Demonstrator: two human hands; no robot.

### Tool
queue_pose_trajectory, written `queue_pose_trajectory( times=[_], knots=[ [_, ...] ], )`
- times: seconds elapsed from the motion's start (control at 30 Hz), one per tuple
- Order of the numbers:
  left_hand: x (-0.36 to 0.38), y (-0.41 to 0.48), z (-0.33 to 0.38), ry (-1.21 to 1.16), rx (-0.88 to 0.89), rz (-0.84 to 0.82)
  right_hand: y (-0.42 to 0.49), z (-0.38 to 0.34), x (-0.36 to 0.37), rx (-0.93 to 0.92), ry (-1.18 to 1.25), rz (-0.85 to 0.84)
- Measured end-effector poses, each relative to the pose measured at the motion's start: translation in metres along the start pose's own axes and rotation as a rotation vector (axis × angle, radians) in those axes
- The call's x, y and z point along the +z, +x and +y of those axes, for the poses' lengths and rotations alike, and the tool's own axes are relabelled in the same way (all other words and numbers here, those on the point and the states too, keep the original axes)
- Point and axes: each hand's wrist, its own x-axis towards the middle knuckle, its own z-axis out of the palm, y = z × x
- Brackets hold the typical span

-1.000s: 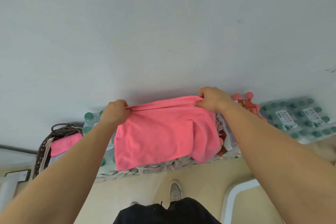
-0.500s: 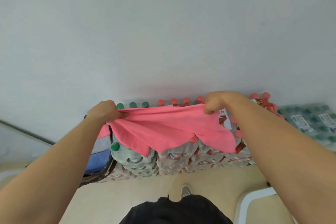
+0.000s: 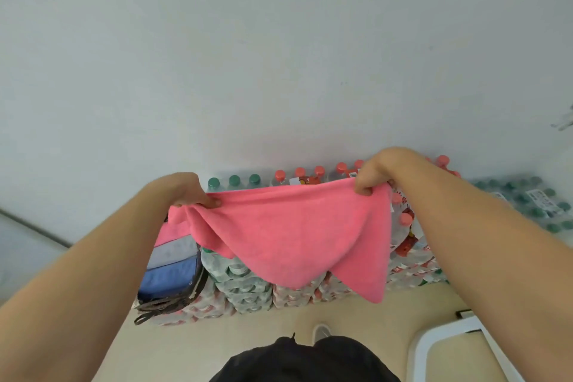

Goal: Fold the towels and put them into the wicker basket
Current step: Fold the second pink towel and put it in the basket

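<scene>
A pink towel (image 3: pixel 297 232) hangs in the air in front of me, stretched by its top edge. My left hand (image 3: pixel 183 191) pinches its left corner and my right hand (image 3: pixel 376 169) grips its right corner. The cloth droops in loose folds, with one pointed corner hanging lowest at the right. To the left, a dark wicker basket (image 3: pixel 173 298) holds folded towels stacked pink, grey and blue (image 3: pixel 172 257). Part of the basket is hidden behind my left arm.
Shrink-wrapped packs of water bottles (image 3: pixel 248 285) with green and red caps stand along the white wall (image 3: pixel 279 56) behind the towel. More green-capped packs (image 3: pixel 533 201) lie at the right. A white frame (image 3: pixel 440 341) sits on the beige floor at lower right.
The view has swung right, bringing the basket's folded stack into sight. My hands have moved further apart, and the towel, half folded a second ago, now hangs opened out.
</scene>
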Motion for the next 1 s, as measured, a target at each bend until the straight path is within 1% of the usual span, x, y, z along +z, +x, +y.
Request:
queue_pose_trajectory(
  times=[0.13,0.2,0.3,0.4,0.53,0.6,0.7,0.8,0.9,1.0],
  knots=[
    [0.011,0.02,0.009,-0.158,0.007,0.212,0.029,-0.003,0.007,0.005,-0.125,0.379],
    [0.018,0.03,0.018,-0.266,0.004,0.317,0.05,-0.002,0.011,0.009,-0.116,0.492],
    [0.027,0.047,0.028,-0.421,-0.042,0.4,0.082,0.002,0.016,-0.011,-0.061,0.511],
    [0.032,0.066,0.031,-0.562,-0.073,0.44,0.114,0.011,0.018,-0.022,0.075,0.579],
    [0.04,0.087,0.034,-0.657,-0.064,0.469,0.145,0.024,0.016,-0.036,0.191,0.569],
    [0.045,0.097,0.038,-0.671,-0.062,0.498,0.158,0.027,0.016,-0.069,0.234,0.575],
    [0.051,0.105,0.043,-0.69,-0.085,0.522,0.175,0.031,0.019,-0.14,0.299,0.542],
    [0.059,0.112,0.043,-0.702,-0.089,0.494,0.187,0.034,0.026,-0.142,0.39,0.522],
    [0.067,0.111,0.044,-0.68,-0.042,0.491,0.197,0.035,0.036,-0.18,0.427,0.486],
    [0.076,0.099,0.05,-0.68,0.037,0.572,0.2,0.033,0.05,-0.159,0.419,0.509]
  ],
)
